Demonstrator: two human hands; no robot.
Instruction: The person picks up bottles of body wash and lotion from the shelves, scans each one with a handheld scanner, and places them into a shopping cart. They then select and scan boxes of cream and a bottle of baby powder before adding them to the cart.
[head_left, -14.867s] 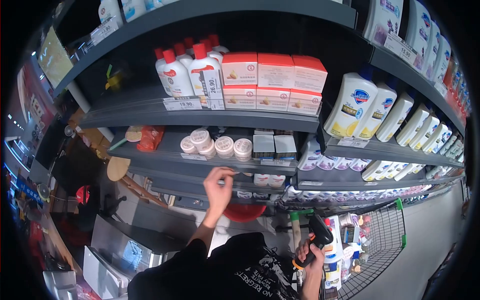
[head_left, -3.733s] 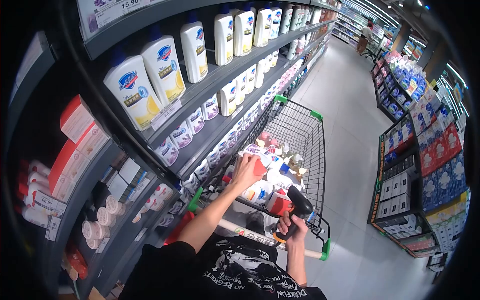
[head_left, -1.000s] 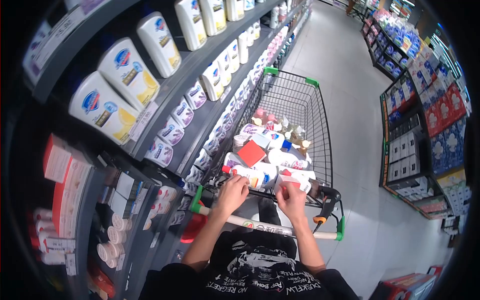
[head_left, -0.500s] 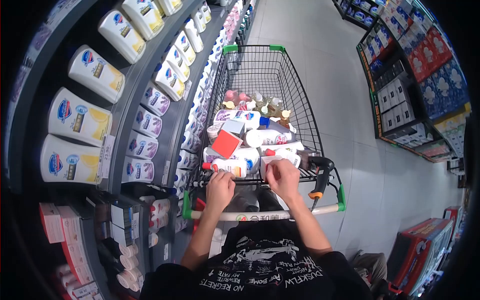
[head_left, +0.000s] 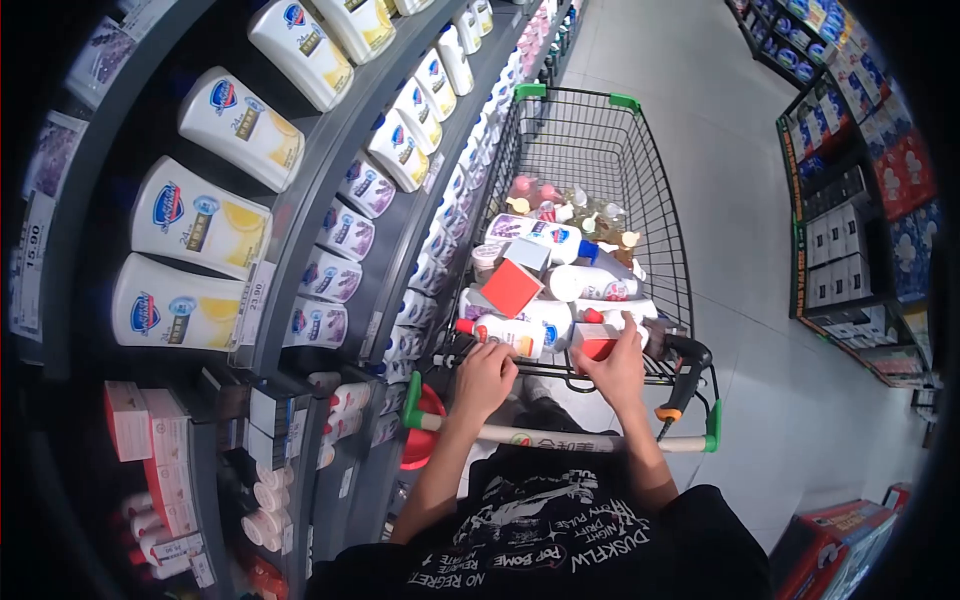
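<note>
My right hand (head_left: 617, 369) grips a small red and white box (head_left: 597, 347) at the near end of the shopping cart, its red face partly showing. Beside it, my left hand (head_left: 487, 378) has curled fingers at the lower edge of a white bottle with a red cap (head_left: 515, 336); what those fingers hold, if anything, is hidden. Just beyond lies a box with a red face (head_left: 511, 288), on top of white bottles. A white bottle with a blue cap (head_left: 540, 235) and several small pump bottles (head_left: 603, 222) are further in.
The cart's white handle bar (head_left: 490, 433) crosses in front of my body. A black and orange handheld device (head_left: 686, 375) hangs at its right. Shelves of white and yellow bottles (head_left: 200, 215) rise close on the left. Across the aisle floor (head_left: 740, 330), boxed goods (head_left: 838, 235) fill shelves.
The view has shifted, so the cart and shelves appear further right. The box in my right hand has turned, and its red face now shows. My left hand stays by the red-capped bottle.
</note>
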